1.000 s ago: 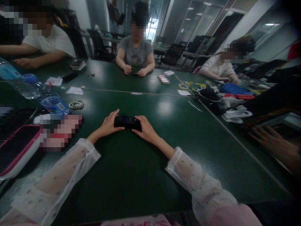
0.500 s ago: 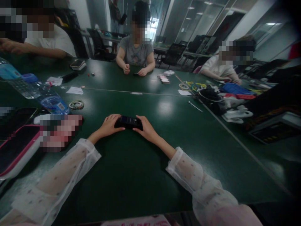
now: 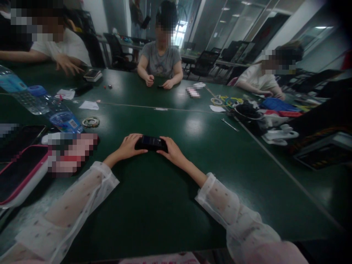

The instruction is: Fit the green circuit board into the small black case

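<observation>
- Left edge, below mid-height: pink-rimmed case [image 3: 26, 178], dark face upward, on the green table [image 3: 154, 212].
- Left of the frame, above the case: plastic bottle [image 3: 66, 121] with a blue cap; beaded ring [image 3: 91, 122] just right of its base.
- Centre, slightly left: left hand [image 3: 128, 146], thumb and fingers closed around the left end of a black device [image 3: 152, 142].
- Centre: device, lying crosswise between both hands, small screen visible; contact with the table cannot be determined.
- Right of it: right hand [image 3: 171, 148], gripping the device's right end.
- Right of centre: metal wrench [image 3: 230, 125], well apart from the hands.
</observation>
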Demonstrator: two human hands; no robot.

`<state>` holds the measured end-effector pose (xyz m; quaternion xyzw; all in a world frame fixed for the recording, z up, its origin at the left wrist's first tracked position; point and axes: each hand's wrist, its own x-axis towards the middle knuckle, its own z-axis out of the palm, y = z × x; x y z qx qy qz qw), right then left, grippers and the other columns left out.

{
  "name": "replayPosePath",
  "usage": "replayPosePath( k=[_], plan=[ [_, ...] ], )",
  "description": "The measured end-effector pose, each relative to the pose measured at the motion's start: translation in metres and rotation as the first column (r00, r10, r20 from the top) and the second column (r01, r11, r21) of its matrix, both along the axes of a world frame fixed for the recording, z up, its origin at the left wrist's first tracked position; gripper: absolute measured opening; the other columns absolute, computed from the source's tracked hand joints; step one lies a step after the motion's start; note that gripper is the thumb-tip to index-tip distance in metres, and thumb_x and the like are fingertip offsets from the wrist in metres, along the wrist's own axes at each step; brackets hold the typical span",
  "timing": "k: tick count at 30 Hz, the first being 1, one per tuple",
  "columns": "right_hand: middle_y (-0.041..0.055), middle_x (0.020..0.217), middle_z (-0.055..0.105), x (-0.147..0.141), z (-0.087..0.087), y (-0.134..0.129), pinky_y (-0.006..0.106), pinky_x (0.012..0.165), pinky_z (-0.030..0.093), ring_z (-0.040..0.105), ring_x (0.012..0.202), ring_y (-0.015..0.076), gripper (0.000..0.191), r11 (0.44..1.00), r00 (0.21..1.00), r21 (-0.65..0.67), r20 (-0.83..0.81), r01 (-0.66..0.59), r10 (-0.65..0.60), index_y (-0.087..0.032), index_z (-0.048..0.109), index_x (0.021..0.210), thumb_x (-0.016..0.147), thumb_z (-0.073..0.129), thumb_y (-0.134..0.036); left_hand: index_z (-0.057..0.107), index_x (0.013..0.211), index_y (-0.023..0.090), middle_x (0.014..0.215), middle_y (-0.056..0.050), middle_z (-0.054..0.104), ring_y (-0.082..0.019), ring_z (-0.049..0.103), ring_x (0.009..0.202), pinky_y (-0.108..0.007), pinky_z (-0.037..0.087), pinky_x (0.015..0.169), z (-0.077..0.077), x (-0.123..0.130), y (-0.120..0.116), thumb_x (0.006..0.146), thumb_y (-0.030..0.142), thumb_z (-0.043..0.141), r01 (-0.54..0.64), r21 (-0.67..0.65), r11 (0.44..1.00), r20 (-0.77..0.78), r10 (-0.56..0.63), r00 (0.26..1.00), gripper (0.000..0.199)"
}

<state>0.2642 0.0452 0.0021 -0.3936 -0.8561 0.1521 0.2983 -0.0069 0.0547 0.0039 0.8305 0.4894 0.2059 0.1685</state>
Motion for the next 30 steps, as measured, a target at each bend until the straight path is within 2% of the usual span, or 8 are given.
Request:
replayPosePath(
  k=[13,20,30],
  plan=[
    [0.0132,0.126,0.057,0.0003,0.0003,-0.0002,0.055,0.098,0.05,0.058,0.117,0.0299,0.065,1.0,1.0,-0.029,-0.013,0.003,-0.003,-0.025,0.039,0.14,0.084,0.07,-0.037,0.049,0.13,0.026,0.137,-0.009,0.053,-0.032,0.043,0.131,-0.052,0.033,0.106,-0.002,0.0013,0.0016,0.082,0.064,0.062,-0.004,0.002,1.0,0.001,0.004,1.0,0.063],
    [0.0099,0.121,0.062,0.0021,0.0004,0.0038,0.049,0.098,0.05,0.06,0.114,0.0264,0.058,0.997,0.99,-0.078,-0.143,0.004,-0.015,-0.024,0.049,0.13,0.08,0.075,-0.033,0.049,0.13,0.025,0.14,-0.01,0.05,-0.033,0.041,0.132,-0.053,0.033,0.107,0.0026,0.0025,-0.0014,0.082,0.063,0.062,0.002,-0.003,1.0,-0.032,-0.002,0.999,0.063],
    [0.0084,0.122,0.063,0.0036,-0.0007,0.0054,0.045,0.1,0.049,0.062,0.114,0.0245,0.057,0.988,0.967,-0.153,-0.252,0.006,-0.045,-0.024,0.051,0.127,0.077,0.076,-0.035,0.05,0.13,0.024,0.139,-0.01,0.05,-0.034,0.042,0.131,-0.054,0.033,0.107,-0.0005,0.0026,0.0005,0.081,0.064,0.061,-0.015,-0.017,1.0,-0.019,0.015,1.0,0.065]
  ],
)
